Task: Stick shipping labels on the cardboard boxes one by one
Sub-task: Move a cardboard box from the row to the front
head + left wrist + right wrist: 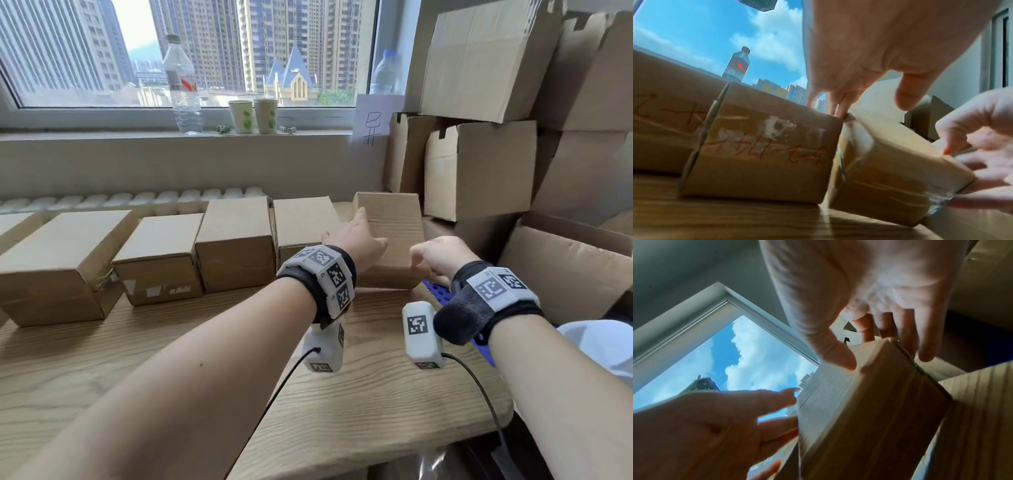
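Note:
A small cardboard box stands tilted at the right end of a row of boxes on the wooden table. My left hand touches its left side with straight fingers; the thumb hangs free of the box. My right hand grips the right end, with the thumb on the upper face of the box and the fingers curled round behind. The neighbouring box bears red handwriting and torn label scraps. I see no shipping label.
Larger cardboard boxes are stacked at the right, with an open one beside my right wrist. Something blue and perforated lies under the right hand. A water bottle and two paper cups stand on the window sill.

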A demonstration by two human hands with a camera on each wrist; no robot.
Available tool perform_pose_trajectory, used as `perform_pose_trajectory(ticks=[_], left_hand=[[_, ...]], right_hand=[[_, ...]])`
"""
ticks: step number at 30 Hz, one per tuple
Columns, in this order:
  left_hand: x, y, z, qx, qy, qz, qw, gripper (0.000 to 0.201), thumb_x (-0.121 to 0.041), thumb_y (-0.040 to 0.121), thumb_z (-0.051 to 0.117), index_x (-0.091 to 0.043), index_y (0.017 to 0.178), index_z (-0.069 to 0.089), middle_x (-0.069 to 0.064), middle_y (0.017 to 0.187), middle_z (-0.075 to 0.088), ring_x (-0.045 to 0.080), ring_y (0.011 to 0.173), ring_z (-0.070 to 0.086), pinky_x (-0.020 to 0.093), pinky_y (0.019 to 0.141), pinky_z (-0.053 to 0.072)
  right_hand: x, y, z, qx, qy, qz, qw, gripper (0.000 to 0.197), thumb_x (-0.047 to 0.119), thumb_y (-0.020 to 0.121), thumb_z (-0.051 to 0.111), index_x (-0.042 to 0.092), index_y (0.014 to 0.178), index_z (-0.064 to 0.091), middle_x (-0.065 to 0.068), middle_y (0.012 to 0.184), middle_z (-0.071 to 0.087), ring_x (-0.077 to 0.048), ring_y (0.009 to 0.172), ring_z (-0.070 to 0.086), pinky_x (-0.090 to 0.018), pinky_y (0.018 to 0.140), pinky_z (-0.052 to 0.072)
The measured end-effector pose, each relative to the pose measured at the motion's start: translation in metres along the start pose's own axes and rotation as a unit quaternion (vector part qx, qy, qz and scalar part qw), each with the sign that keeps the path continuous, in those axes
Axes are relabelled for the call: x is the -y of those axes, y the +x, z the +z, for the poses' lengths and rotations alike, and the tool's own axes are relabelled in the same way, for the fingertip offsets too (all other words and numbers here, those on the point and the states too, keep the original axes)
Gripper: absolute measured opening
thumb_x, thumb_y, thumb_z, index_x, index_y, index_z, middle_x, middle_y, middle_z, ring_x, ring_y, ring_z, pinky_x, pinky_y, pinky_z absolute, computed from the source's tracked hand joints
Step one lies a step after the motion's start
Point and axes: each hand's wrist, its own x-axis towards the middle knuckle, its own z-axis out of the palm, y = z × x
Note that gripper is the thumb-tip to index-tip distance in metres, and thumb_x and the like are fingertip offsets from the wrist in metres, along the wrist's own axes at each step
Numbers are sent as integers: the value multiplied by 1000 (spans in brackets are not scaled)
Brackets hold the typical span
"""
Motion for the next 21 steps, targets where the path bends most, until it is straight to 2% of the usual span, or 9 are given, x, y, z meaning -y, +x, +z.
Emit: perform_pose_trajectory(ticks=[1, 3, 5, 7, 9, 12, 15, 18, 21], left_hand=[[-3, -2, -2, -6, -38, 7, 999, 65, -31, 94, 45, -14, 148, 15, 8, 147, 38, 24, 132, 40, 38, 111, 30], [-9, -7, -7, -30, -95, 25, 995, 67, -29, 93, 47, -16, 150, 13, 8, 150, 33, 23, 133, 38, 35, 110, 32], [-14, -13, -17, -64, -138, 42, 987, 68, -31, 92, 48, -19, 150, 15, 9, 148, 32, 23, 133, 37, 35, 110, 31], [-18, -20, -29, -101, -179, 57, 977, 67, -34, 92, 50, -20, 149, 19, 10, 143, 35, 23, 129, 41, 37, 109, 34], [-19, -29, -44, -143, -188, 65, 970, 66, -37, 91, 52, -19, 147, 22, 10, 139, 37, 23, 125, 44, 39, 108, 36], [-7, -45, -69, -198, -170, 52, 964, 61, -42, 90, 52, -17, 142, 32, 9, 134, 41, 25, 121, 47, 42, 105, 39], [12, -67, -90, -227, -137, 23, 964, 53, -45, 91, 50, -18, 136, 42, 7, 129, 45, 24, 116, 50, 40, 103, 41], [38, -90, -104, -245, -104, -8, 964, 52, -48, 89, 51, -19, 133, 44, 6, 129, 46, 23, 115, 51, 42, 100, 43], [66, -110, -119, -247, -77, -52, 965, 54, -50, 88, 52, -17, 130, 42, 6, 131, 49, 25, 119, 50, 42, 100, 42]], right_hand=[[0, -4, -2, 1, 28, -4, 1000, 19, 9, 56, 63, 4, 73, 60, -11, 71, 56, -25, 70, 50, -37, 71, 49], [4, -11, -10, -10, 75, -21, 997, 46, 23, 42, 62, 5, 85, 65, -10, 83, 63, -25, 78, 59, -43, 82, 56], [13, -18, -20, -31, 111, -51, 992, 57, 34, 38, 64, 10, 90, 64, -6, 94, 68, -24, 88, 65, -46, 86, 56], [28, -32, -28, -52, 135, -79, 986, 50, 41, 46, 67, 14, 88, 61, -7, 98, 69, -24, 91, 67, -43, 84, 56], [42, -47, -31, -60, 148, -111, 981, 36, 43, 63, 69, 17, 86, 59, -6, 98, 69, -22, 91, 66, -38, 79, 57], [59, -70, -24, -69, 128, -153, 978, 42, 56, 64, 67, 21, 87, 58, -3, 104, 66, -22, 97, 64, -42, 85, 55], [67, -92, -6, -49, 59, -183, 980, 57, 60, 73, 63, 21, 113, 56, 1, 117, 59, -19, 107, 57, -40, 94, 48], [72, -116, 22, 4, 25, -214, 977, 65, 57, 78, 62, 21, 130, 45, 0, 130, 52, -17, 112, 52, -32, 86, 45], [77, -134, 55, 64, 10, -222, 973, 75, 61, 75, 63, 23, 136, 40, 0, 132, 50, -21, 114, 55, -40, 91, 51]])
